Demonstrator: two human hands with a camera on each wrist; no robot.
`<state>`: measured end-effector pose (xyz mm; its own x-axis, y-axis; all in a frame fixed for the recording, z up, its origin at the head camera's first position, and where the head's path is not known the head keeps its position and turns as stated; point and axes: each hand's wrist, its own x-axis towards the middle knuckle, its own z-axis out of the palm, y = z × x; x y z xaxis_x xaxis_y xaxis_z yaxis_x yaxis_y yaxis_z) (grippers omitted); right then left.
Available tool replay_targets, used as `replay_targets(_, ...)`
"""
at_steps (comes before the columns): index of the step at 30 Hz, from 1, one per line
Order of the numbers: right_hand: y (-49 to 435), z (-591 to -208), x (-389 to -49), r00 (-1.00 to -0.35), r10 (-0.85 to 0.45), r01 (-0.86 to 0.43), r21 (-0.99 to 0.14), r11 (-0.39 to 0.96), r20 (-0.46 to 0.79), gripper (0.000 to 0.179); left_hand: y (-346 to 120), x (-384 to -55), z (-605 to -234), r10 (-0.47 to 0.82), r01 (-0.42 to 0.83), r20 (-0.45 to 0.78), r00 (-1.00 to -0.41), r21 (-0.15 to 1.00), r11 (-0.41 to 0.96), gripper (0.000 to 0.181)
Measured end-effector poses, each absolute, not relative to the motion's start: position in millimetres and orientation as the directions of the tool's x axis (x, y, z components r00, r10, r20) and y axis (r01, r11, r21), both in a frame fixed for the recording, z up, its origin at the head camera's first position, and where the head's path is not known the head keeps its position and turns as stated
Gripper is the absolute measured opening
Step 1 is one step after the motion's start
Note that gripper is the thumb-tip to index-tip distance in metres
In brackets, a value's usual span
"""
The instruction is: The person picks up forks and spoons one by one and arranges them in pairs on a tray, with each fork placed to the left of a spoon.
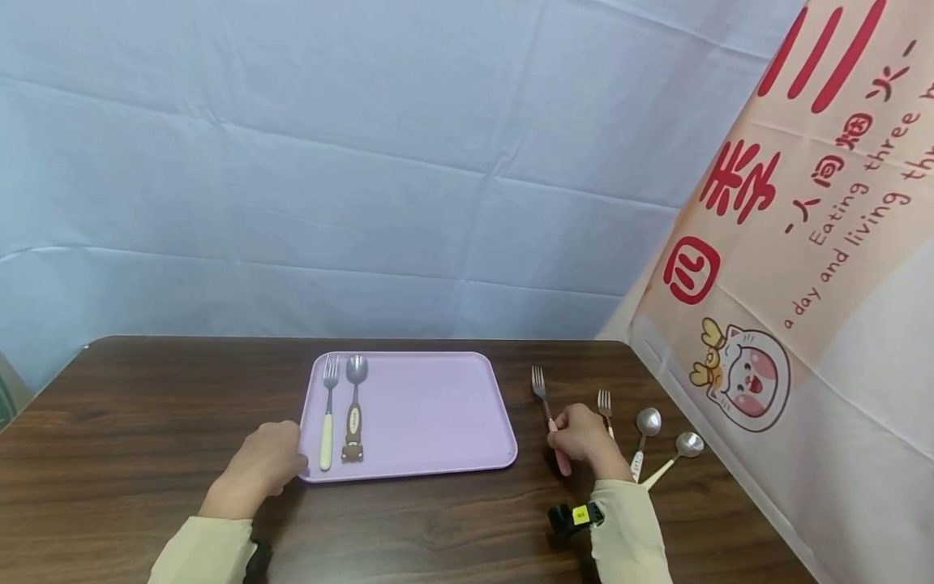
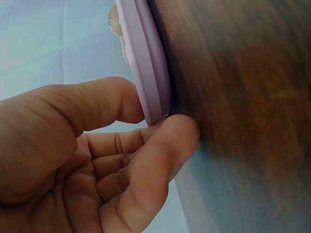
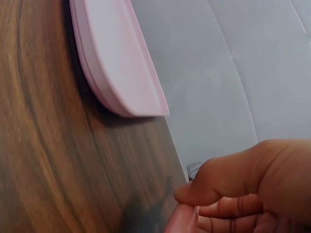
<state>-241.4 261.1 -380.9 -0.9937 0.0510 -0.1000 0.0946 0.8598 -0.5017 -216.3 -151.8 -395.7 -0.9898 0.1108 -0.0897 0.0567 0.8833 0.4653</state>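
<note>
A lilac tray (image 1: 438, 414) lies on the dark wooden table. On its left part are a fork with a cream handle (image 1: 327, 442) and a spoon with a brown bear-shaped handle (image 1: 353, 426). My left hand (image 1: 263, 462) pinches the tray's rim (image 2: 148, 82) near the front left corner, thumb on top and fingers at the edge and below. To the right of the tray, my right hand (image 1: 587, 438) pinches a pink-handled fork (image 1: 563, 461) between thumb and fingers, its tines pointing away from me. In the right wrist view most of this fork is hidden.
Right of my right hand lie another fork (image 1: 605, 401), a spoon with a patterned white handle (image 1: 648, 422) and a cream-handled spoon (image 1: 688, 444). A pale cloth (image 1: 365, 203) hangs behind the table, and a printed cloth (image 1: 824, 341) borders its right side.
</note>
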Motion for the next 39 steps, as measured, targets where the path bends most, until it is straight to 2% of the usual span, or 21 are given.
replay_targets(6,254,-380,-245,-0.994,0.072,0.105,-0.493,0.864,-0.086,0.010,-151,-217,-396,0.116,0.062,-0.087,-0.990,0.469,0.881,0.006)
replay_targets(12,245,-382,-248,-0.995,0.068,0.098,-0.542,0.834,-0.076,0.003,-151,-217,-395,0.108,0.051,-0.094,-0.990,0.470,0.881,0.005)
replay_targets(25,222,-383,-253,-0.992,0.075,0.120,-0.629,0.768,-0.098,0.006,-153,-216,-395,0.098,0.033,-0.115,-0.989,0.474,0.880,0.006)
replay_targets(32,212,-386,-253,-0.998,0.042,0.063,-0.636,0.769,-0.048,0.003,-153,-215,-395,0.104,0.039,-0.111,-0.988,0.473,0.880,0.006)
replay_targets(39,198,-388,-256,-0.999,0.010,0.035,-0.622,0.782,-0.044,0.008,-152,-215,-395,0.107,0.045,-0.109,-0.988,0.463,0.885,0.007)
